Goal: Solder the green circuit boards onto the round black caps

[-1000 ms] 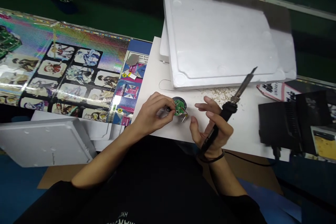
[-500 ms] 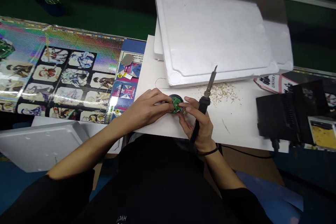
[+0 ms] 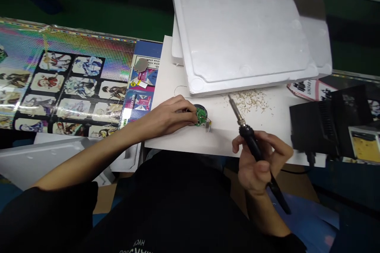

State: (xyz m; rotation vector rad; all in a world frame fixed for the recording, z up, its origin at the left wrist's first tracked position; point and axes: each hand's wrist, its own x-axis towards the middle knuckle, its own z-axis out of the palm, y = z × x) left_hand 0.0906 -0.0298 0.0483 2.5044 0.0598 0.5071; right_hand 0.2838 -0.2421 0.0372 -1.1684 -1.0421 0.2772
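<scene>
My left hand (image 3: 179, 114) has its fingers closed on the left side of a small green circuit board (image 3: 202, 115), which sits in a round dark housing on the white work surface. A little yellow-and-silver part (image 3: 210, 123) hangs by a thin wire at the board's right edge. In my right hand (image 3: 261, 162) is a soldering iron (image 3: 251, 140) with a black handle. Its metal tip points up and left, over the white surface and apart from the board. What the left fingertips pinch exactly is partly hidden.
Large white foam trays (image 3: 243, 39) lie behind the board. Small tan bits (image 3: 252, 101) are scattered before them. A black soldering station (image 3: 323, 126) stands on the right, beside a yellow sponge (image 3: 365, 146). Shiny printed sheets (image 3: 71, 87) cover the left side.
My right hand has left the board and moved right and toward me, turning the soldering iron so its tip leans left. My left hand stays at the board.
</scene>
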